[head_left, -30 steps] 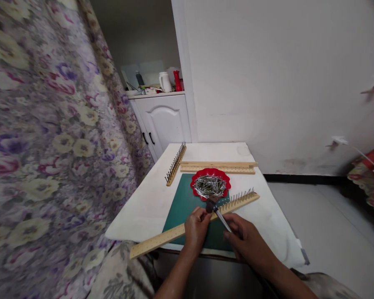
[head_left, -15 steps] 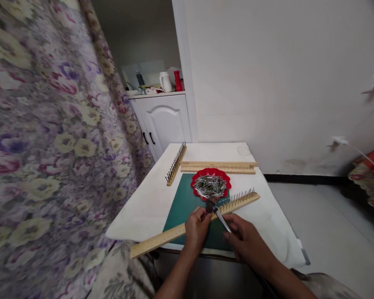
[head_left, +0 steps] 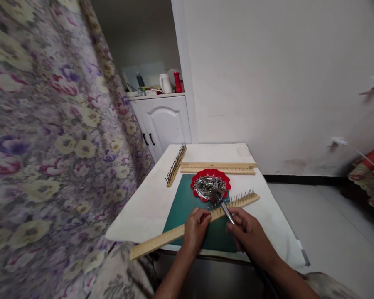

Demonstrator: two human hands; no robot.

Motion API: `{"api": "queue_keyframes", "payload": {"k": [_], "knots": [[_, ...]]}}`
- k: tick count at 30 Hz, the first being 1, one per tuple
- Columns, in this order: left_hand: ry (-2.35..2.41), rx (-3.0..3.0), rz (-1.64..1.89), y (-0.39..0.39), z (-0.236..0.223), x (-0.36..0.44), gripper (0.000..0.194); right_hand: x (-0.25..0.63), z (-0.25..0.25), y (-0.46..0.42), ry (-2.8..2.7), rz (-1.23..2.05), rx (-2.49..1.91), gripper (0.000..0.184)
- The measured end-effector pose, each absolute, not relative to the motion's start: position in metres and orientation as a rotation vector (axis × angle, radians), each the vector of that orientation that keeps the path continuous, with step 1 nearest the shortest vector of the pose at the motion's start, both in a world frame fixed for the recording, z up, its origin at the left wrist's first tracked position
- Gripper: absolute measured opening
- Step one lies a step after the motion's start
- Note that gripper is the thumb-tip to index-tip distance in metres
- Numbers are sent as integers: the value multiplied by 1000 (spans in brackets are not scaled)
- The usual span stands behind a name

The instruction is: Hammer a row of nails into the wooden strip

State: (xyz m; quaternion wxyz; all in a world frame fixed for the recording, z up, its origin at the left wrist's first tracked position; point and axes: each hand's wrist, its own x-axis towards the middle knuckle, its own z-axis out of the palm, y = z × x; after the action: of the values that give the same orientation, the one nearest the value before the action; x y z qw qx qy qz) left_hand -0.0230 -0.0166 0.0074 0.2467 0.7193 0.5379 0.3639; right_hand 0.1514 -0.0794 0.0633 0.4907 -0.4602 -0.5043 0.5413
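My right hand (head_left: 247, 230) is wrapped round the metal handle of a hammer (head_left: 227, 212). The hammer's dark head is raised over the wooden strip, in front of the bowl. My left hand (head_left: 195, 228) rests over the middle of the wooden strip (head_left: 162, 239), thumb and forefinger pinched on a nail at its surface. The nail is mostly hidden by the fingertips. Rows of nails (head_left: 241, 198) stand up from the strip's right part, while its left part shows bare holes. Behind the strip, a red scalloped bowl (head_left: 193, 192) holds many loose silver nails (head_left: 207, 185).
Under the strip lies a green cutting mat (head_left: 182, 199) on a white-covered table (head_left: 143, 214). A second strip full of upright nails (head_left: 176, 166) lies at the back left. More wooden strips (head_left: 218, 166) lie behind the bowl. A floral curtain (head_left: 65, 145) hangs at left.
The hammer head has lifted away from my left fingertips, up and to the right, with my right hand. My left hand stays at nearly the same place on the strip.
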Motion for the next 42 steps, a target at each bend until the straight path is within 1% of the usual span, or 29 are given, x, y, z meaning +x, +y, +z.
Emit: {"api": "queue_keyframes", "payload": {"k": [5,11,15,30,34,38,42], "knots": [[1516,2184,932,-25,12,-49,14,156,63,-72,-1179,1274,-1091,30],[1681,2325,702,-36,7,-73,24,162,62,-68,-1158,1227,-1088,29],[1704,2343,668,-37,5,-72,23,163,59,-67,-1153,1214,-1096,29],[1649,2333,680,-28,4,-47,23,165,66,-64,-1150,1205,-1108,32],[1592,2334,763,-22,12,-54,23,166,68,-62,-1137,1194,-1103,32],[1544,2356,866,3,31,-55,20,167,70,-60,-1109,1185,-1087,33],[1560,2415,842,46,47,-38,17,167,71,-57,-1094,1166,-1102,35]]}}
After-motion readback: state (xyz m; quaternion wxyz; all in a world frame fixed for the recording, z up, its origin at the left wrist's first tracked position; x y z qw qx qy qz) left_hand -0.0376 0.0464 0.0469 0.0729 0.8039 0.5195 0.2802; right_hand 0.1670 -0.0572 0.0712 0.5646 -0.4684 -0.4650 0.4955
